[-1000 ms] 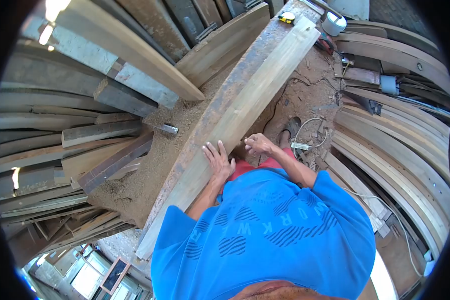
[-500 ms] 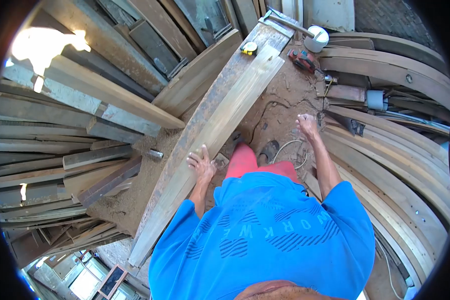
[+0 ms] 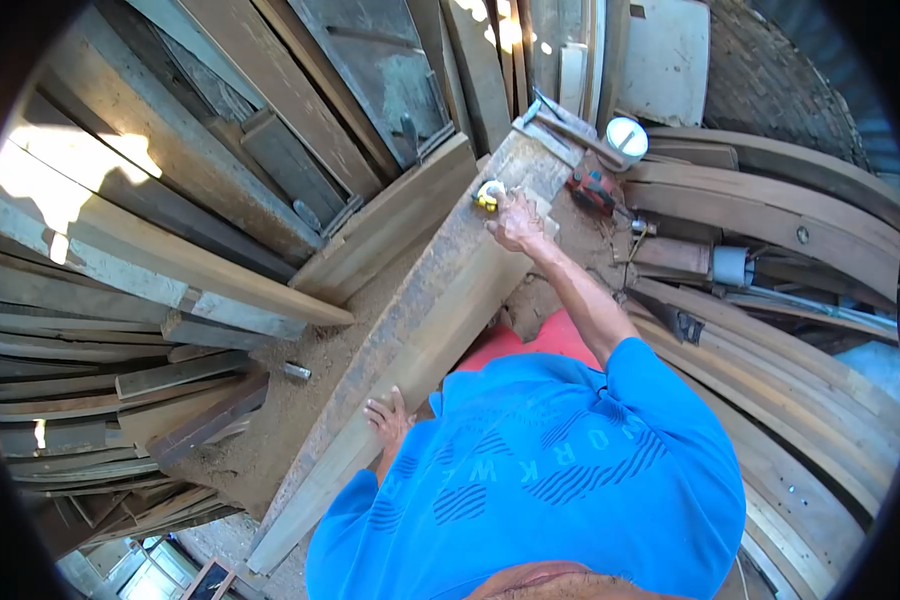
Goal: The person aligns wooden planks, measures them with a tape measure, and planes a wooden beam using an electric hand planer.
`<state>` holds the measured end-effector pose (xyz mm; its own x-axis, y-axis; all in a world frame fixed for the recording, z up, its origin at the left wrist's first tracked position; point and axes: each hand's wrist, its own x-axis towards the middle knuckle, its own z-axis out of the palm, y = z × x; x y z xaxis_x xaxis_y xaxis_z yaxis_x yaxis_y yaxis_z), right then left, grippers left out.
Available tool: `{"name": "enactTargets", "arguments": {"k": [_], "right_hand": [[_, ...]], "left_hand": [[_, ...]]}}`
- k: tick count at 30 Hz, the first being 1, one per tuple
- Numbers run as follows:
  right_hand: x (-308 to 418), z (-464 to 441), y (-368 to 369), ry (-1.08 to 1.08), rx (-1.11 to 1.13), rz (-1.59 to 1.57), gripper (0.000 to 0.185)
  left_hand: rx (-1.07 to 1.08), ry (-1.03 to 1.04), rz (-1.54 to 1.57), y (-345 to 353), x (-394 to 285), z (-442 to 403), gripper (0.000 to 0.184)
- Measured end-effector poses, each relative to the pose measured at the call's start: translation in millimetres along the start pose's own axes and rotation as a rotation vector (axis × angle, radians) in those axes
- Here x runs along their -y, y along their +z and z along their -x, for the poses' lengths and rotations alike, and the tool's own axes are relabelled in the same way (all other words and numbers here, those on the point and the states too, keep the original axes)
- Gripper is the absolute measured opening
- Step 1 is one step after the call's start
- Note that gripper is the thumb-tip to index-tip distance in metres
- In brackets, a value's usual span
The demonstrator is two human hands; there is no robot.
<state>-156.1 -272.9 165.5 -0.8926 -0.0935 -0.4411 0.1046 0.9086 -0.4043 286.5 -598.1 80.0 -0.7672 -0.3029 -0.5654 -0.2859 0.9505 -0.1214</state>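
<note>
A long pale board [image 3: 425,318] lies along a narrow weathered bench [image 3: 410,265]. My left hand [image 3: 390,420] rests on the board's near part, fingers spread over its surface. At the far end, my right hand [image 3: 518,225] is stretched over the board with its fingers reaching to a yellow tape measure [image 3: 489,195]. Those fingers look extended and meet the side of the tape measure; I cannot tell whether they press on it. Beyond it, a hammer [image 3: 565,125] lies across the bench end.
A white tub [image 3: 626,138] and a red power tool [image 3: 595,190] are right of the bench's far end. Stacked planks [image 3: 790,235] line the right side, with a handsaw [image 3: 682,322] on them. More timber [image 3: 210,210] leans at the left. Sawdust [image 3: 255,430] covers the ground.
My right hand has moved from above the ground at the right, where it was closed, to the tape measure. My left hand stays on the board, slightly nearer me. The view has tilted upward.
</note>
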Motion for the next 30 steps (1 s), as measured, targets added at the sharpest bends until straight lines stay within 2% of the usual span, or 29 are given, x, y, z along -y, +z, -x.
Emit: {"name": "enactTargets", "arguments": {"k": [2,6,11,12,15,16,19,20,23,25,27,29,30], "right_hand": [[8,-25,-1,0.055,0.052,0.032,0.075],[-1,-79,29,0.004,0.083,0.170,0.079],[-12,-117,46,-0.048,0.194,0.263,0.071],[-12,-122,43,-0.058,0.197,0.282,0.069],[-20,-138,2,-0.091,0.207,0.221,0.056],[-23,-137,-17,-0.078,0.156,0.193,0.051],[-75,-167,-37,-0.122,0.238,0.275,0.049],[-84,-170,-56,-0.102,0.407,0.249,0.047],[-124,-162,-67,-0.140,0.449,0.157,0.049],[-142,-169,-79,-0.202,0.591,0.115,0.051],[-153,-170,-86,-0.280,0.695,0.094,0.049],[-156,-175,-90,-0.266,0.712,-0.044,0.048],[-155,-183,-90,-0.248,0.704,-0.108,0.047]], "left_hand": [[0.073,-0.009,0.061,-8,-5,4,0.104],[0.073,-0.091,0.130,-25,-20,12,0.103],[0.183,-0.300,0.242,-47,-44,3,0.104],[0.244,-0.350,0.259,-52,-50,-1,0.106],[0.215,-0.453,0.356,-53,-68,-11,0.108],[0.296,-0.530,0.416,-61,-78,-16,0.108],[0.243,-0.671,0.639,-81,-124,-40,0.107],[0.273,-0.662,0.605,-84,-143,-51,0.108],[0.242,-0.640,0.652,-100,-215,-83,0.108],[0.087,-0.449,0.569,-113,-264,-100,0.111],[0.054,-0.127,0.389,-219,-321,-122,0.119],[0.029,0.051,0.359,-229,-362,-150,0.127],[0.005,0.076,0.311,-231,-376,-167,0.131]]}}
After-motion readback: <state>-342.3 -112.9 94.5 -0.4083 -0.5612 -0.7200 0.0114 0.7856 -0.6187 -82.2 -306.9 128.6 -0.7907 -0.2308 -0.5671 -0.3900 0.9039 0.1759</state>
